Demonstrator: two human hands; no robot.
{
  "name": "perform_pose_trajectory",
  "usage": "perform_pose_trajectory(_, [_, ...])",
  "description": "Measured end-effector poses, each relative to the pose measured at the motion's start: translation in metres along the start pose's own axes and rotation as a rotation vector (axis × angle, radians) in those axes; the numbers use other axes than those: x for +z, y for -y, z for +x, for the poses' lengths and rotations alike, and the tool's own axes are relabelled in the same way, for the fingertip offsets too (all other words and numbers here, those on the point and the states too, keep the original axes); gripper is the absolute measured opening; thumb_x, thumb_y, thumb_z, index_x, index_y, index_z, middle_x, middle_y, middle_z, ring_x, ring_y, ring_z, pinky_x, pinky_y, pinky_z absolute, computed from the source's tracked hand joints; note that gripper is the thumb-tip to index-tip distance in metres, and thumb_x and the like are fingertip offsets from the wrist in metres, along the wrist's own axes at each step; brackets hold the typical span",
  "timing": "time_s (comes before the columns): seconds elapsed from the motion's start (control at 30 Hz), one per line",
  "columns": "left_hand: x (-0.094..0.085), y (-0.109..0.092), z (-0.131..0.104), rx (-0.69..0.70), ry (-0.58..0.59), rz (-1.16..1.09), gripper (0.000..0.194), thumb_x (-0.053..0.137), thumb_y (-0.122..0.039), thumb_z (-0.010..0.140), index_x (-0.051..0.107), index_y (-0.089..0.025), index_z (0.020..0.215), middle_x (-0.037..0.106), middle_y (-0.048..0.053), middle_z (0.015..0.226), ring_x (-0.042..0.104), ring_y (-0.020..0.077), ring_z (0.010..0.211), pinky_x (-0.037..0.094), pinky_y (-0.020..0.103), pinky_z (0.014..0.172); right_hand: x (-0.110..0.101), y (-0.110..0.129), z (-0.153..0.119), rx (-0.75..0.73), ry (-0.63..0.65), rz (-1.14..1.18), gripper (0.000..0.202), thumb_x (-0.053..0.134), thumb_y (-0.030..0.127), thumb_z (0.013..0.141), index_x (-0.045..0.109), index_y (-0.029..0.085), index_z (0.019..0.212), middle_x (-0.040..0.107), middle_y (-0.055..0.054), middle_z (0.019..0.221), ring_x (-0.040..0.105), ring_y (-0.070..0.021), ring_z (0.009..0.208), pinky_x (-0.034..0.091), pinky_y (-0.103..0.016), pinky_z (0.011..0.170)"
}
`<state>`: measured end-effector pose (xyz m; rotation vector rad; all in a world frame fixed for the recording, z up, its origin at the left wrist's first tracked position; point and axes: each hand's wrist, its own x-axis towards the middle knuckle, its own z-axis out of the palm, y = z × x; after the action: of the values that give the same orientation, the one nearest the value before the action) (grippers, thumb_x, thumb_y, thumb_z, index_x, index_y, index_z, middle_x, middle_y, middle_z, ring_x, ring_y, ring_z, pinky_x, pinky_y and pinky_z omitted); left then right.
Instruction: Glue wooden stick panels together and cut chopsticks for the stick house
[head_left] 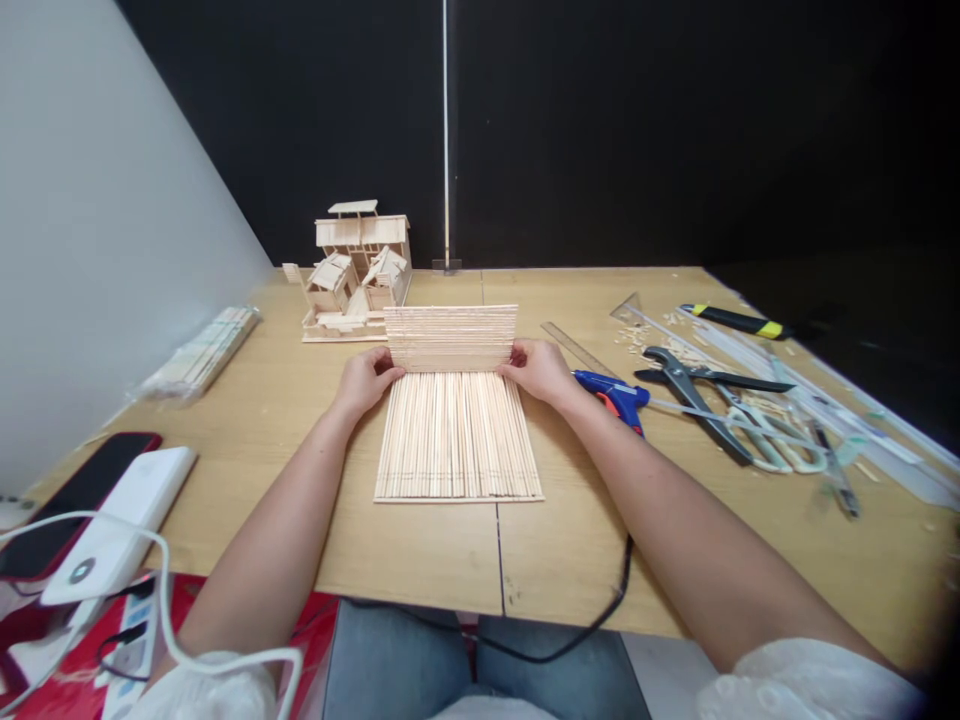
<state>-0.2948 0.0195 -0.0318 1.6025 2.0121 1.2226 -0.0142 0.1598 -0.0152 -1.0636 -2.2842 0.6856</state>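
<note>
A flat panel of thin wooden sticks (pixel 459 435) lies on the table in front of me, with a crosswise strip along its near edge. At its far edge stands a second, upright panel of horizontal sticks (pixel 451 336). My left hand (pixel 367 380) pinches the upright panel's lower left corner, and my right hand (pixel 538 370) pinches its lower right corner. Both thumbs rest close to the line where the two panels meet. The fingertips behind the upright panel are partly hidden.
A small wooden house model (pixel 360 270) stands at the back left. Bagged sticks (pixel 204 352), a phone (pixel 82 495) and a white power bank (pixel 120 525) lie left. On the right are a blue glue gun (pixel 611 390), pliers (pixel 697 405), scissors (pixel 765 430) and a cutter (pixel 735 320).
</note>
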Motion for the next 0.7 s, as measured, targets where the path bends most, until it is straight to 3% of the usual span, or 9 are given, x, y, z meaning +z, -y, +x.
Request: perform_pose_trajectory(0.7, [0.001, -0.003, 0.000, -0.002, -0.008, 0.039, 0.014, 0.068, -0.030, 0.072, 0.066, -0.018, 0.077, 0.072, 0.004, 0.077, 0.065, 0.0206, 0.073, 0.050, 0.032, 0.072, 0.007, -0.015, 0.004, -0.034, 0.009, 0.108, 0.008, 0.075, 0.014, 0.069, 0.072, 0.016, 0.076, 0.074, -0.003, 0.076, 0.067, -0.0173, 0.068, 0.050, -0.026, 0.064])
